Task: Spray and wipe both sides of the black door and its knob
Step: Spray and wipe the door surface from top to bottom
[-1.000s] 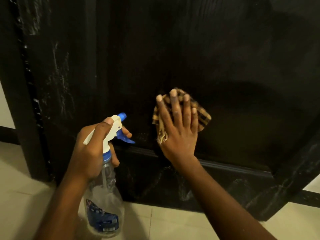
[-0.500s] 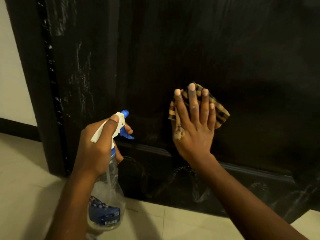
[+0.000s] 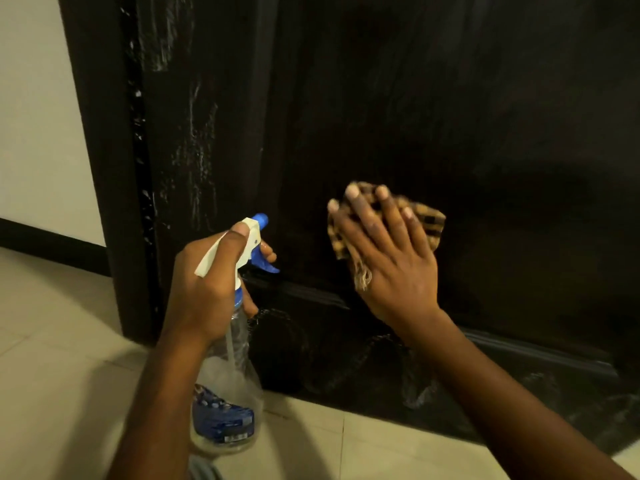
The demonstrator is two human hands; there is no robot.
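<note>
Nearest the camera: two bare forearms reach forward above pale floor tiles [image 3: 52, 358].
Left hand: the left hand [image 3: 207, 289] curls round the neck of a clear spray bottle [image 3: 228, 393], with the thumb lying along its white head and a fingertip on the blue trigger [image 3: 266, 266].
Bottle axis: its long axis is near upright, base down; the blue nozzle [image 3: 260, 220] points up and forward at the door.
Right hand: the right hand [image 3: 391, 261], fingers straight and slightly spread, presses a checked brown cloth [image 3: 431, 221] flat on the door, hiding most of it; only the cloth's edges show, above the fingertips and to the right.
Door: the black door [image 3: 450, 98] stands behind both hands; the cloth sits just above a horizontal moulding [image 3: 311, 296]. Pale streaks mark the left side [image 3: 194, 150], and faint smears mark the bottom panel.
Farther left: a dark door frame [image 3: 100, 168], then a light wall [image 3: 31, 133] with black skirting [image 3: 52, 245].
</note>
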